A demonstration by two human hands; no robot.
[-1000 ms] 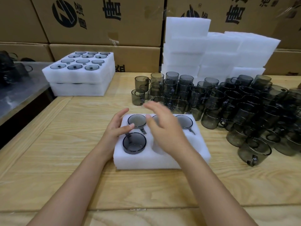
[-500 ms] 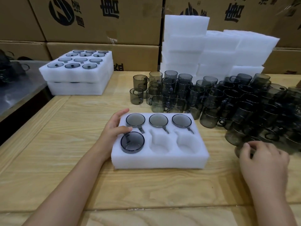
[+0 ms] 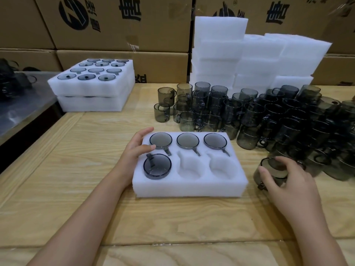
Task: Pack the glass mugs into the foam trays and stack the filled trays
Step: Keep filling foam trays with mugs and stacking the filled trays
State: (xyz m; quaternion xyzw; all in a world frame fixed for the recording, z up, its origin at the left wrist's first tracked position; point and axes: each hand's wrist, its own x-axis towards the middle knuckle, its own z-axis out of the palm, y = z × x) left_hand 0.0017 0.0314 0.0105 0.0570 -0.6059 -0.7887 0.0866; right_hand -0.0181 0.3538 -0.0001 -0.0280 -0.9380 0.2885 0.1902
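**While four mugs [image 3: 160, 140] fill the tray [image 3: 190, 188], two pockets [image 3: 190, 168] lie empty**

As the left hand [image 3: 134, 150] rests loose-fingered on the tray's far-left corner, the right hand [image 3: 286, 182] curls its grip round a fifth mug [image 3: 273, 167] just right of the tray.

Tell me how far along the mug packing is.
Done: stacked trays back left, top layer full; the near tray holds four seated mugs. In hand: the right hand grips a mug beside it; the left hand rests on the tray. Left: its two empty front pockets, then the many loose mugs.
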